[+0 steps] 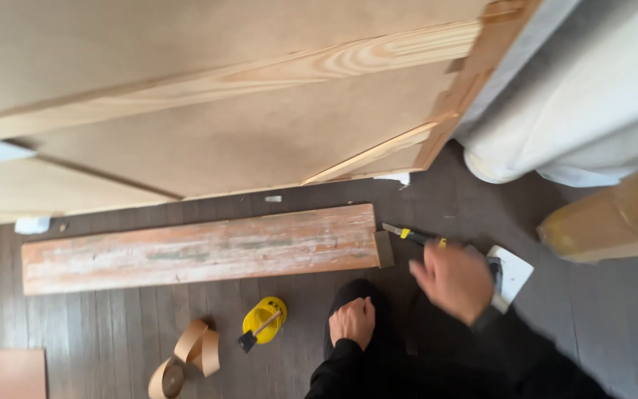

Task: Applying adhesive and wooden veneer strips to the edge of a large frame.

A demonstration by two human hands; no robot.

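My right hand (452,279) hovered spread over the yellow-handled knife (411,235); left hand (352,322) was fisted, holding nothing. A blurred grab risked a cut.

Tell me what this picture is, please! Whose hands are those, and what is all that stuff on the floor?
The camera sits on a person's head and looks down, so you see that person's own two hands and black sleeves. The left hand is curled into a loose fist, resting on a dark knee. The right hand is blurry and open, just above a yellow and black tool that lies on the dark wooden floor; I cannot tell whether it touches the tool. Beside it lies a long worn plank. Nearer to you are a small yellow pot with a brush and curly strips of brown tape. At the top, a big wooden panel lies tilted. On the right is something white and bulky.
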